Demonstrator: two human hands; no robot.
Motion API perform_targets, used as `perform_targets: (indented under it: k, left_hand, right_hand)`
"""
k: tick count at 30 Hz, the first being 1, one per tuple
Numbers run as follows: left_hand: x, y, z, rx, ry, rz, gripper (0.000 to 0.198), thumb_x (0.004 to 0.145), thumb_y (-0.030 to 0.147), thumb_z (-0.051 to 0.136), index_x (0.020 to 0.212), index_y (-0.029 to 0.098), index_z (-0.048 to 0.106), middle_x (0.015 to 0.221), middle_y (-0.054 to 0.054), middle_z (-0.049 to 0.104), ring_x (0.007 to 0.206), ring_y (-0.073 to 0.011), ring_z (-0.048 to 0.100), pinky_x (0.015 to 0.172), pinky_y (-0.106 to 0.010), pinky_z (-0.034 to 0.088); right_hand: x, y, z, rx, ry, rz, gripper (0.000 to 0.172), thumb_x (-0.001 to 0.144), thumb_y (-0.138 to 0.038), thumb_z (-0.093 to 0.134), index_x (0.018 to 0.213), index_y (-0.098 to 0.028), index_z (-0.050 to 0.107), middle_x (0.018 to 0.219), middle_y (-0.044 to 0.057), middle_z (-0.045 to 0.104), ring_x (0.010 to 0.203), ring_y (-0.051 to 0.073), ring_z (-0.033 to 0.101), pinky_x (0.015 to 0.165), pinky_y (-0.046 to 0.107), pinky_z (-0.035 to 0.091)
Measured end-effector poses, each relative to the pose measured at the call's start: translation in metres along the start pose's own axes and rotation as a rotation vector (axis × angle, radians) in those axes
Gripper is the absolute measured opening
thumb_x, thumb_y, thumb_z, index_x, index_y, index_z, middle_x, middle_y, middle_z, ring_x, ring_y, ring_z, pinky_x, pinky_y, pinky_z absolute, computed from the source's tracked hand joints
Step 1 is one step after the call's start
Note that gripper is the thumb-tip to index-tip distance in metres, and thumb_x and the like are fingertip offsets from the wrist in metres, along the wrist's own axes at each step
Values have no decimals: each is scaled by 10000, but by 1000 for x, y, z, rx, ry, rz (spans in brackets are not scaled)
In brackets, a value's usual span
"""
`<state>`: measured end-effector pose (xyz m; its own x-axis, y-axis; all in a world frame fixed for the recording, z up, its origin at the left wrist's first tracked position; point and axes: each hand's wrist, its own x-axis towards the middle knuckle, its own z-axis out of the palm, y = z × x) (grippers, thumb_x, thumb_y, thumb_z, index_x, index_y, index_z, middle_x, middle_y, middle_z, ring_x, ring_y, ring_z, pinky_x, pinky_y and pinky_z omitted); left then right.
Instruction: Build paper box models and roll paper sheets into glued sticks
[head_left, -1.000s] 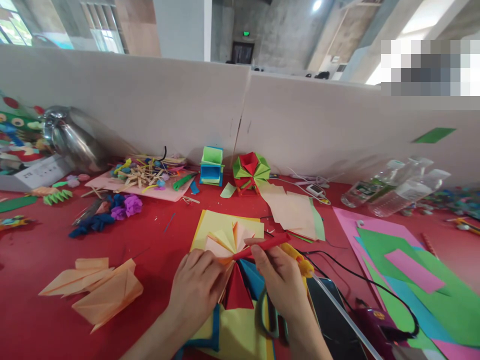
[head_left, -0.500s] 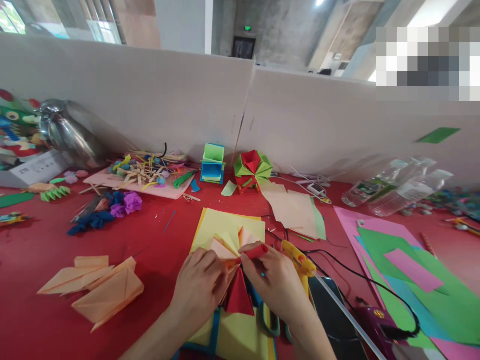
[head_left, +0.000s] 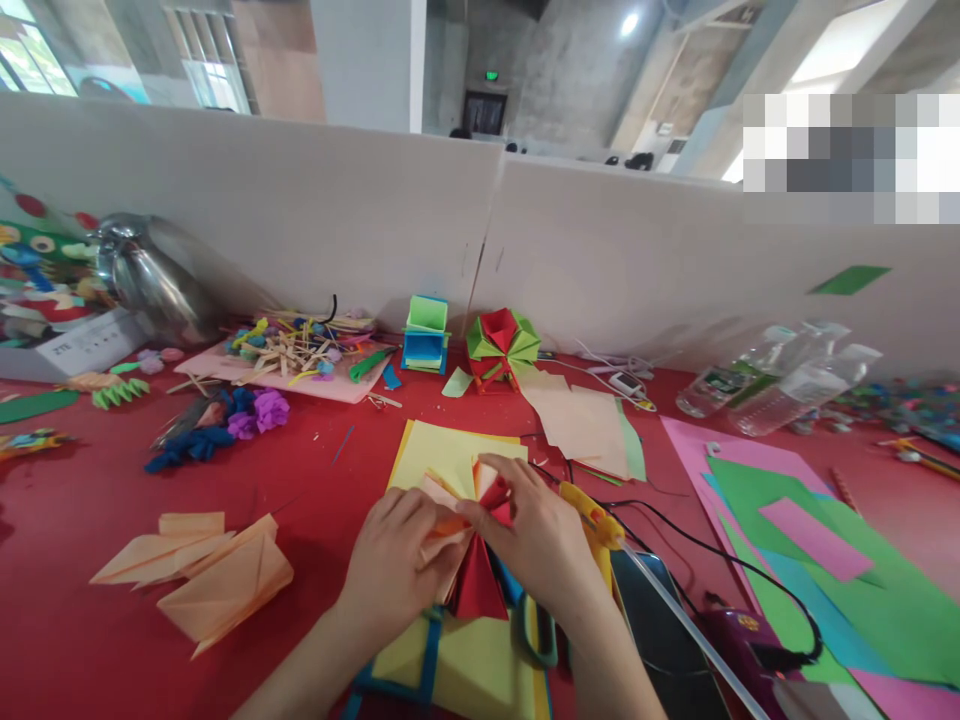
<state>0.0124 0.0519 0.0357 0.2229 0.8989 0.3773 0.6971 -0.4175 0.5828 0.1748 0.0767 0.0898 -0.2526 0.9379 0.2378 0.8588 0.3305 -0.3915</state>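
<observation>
Between my two hands is a folded paper piece (head_left: 478,582) with red and pale orange pleats fanning out. My left hand (head_left: 401,555) pinches its orange folds from the left. From the right, my right hand (head_left: 529,520) grips the red folds, thumb near the centre; the fingers partly hide the paper. Beneath lie yellow paper sheets (head_left: 450,445). Scissors with dark green handles (head_left: 538,632) rest beside my right wrist. A yellow glue gun (head_left: 600,525) with a clear glue stick lies just right of that hand. Folded orange paper pieces (head_left: 225,585) sit to the left.
Toward the partition stand a blue-and-green paper box (head_left: 426,335) and a red-and-green paper ornament (head_left: 502,345). A phone (head_left: 660,630), black cable and coloured sheets (head_left: 862,560) occupy the right, with plastic bottles (head_left: 802,385) behind. A metal jug (head_left: 157,280) stands at left.
My right hand has shifted up slightly, its fingers now over the upper red folds. The red fold it holds has turned more upright. The camera view has tilted a little upward.
</observation>
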Motion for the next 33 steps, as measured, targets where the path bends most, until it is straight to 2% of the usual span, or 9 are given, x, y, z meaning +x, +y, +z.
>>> perform_targets:
  k: [4,9,11,14,17,22,26,30,33]
  left_hand:
    - [1,-22,-10,-183,81,-210,307,856,356,439,1117,203,486,1057,-80,565,916,-202,549,781,-352,454]
    - [-3,-50,0,-361,-172,-360,385,849,428,429,1150,189,459,1122,-106,562,909,-212,589,733,-333,477]
    - [-3,-48,3,-325,-109,-300,433,814,422,500,1168,182,434,1142,-111,538,945,-222,567,756,-346,468]
    - [2,-33,0,-148,11,-61,336,780,345,578,1077,204,508,1120,-79,517,1032,-231,490,863,-382,407]
    - [9,-16,-5,-43,-73,96,82,794,259,565,843,223,620,1001,-40,541,984,-213,480,847,-361,400]
    - [12,-6,-2,-25,-122,134,75,781,203,569,728,195,621,911,-35,559,929,-197,484,809,-329,410]
    - [9,-11,2,-96,-88,52,80,791,187,536,726,191,582,885,-30,556,920,-187,494,806,-313,409]
    - [6,-29,7,-210,0,-231,233,838,271,441,1044,178,498,1054,-84,518,946,-206,508,818,-351,410]
    - [4,-47,11,-250,-92,-328,236,806,171,398,981,163,556,997,-98,548,953,-237,504,864,-403,363]
  right_hand:
    - [-2,-2,-6,194,119,-81,232,863,-284,461,1064,-192,530,922,50,599,727,148,583,640,248,447]
    - [-2,-3,1,187,119,-171,190,864,-176,446,990,-175,588,900,60,619,832,184,590,702,269,453]
    - [-2,-4,2,178,137,-184,220,863,-176,452,1037,-168,586,913,67,623,836,189,592,712,276,456]
    - [-1,-3,0,199,144,-200,246,857,-168,461,1069,-161,587,920,71,628,835,188,593,713,277,462]
    - [-1,0,0,226,143,-195,261,846,-155,475,1077,-165,596,920,68,636,826,185,599,710,278,471]
    - [-2,9,11,226,87,-183,301,828,-129,482,1082,-216,618,923,59,642,846,187,601,724,289,483]
    - [-5,11,15,211,27,-217,315,821,-108,483,1074,-219,633,886,60,644,856,192,596,744,297,484]
    - [-8,10,10,192,57,-227,325,827,-111,476,1101,-216,616,923,64,643,864,195,585,755,299,476]
    - [-10,12,11,182,28,-210,322,817,-98,470,1076,-207,627,896,62,645,857,195,588,744,293,478]
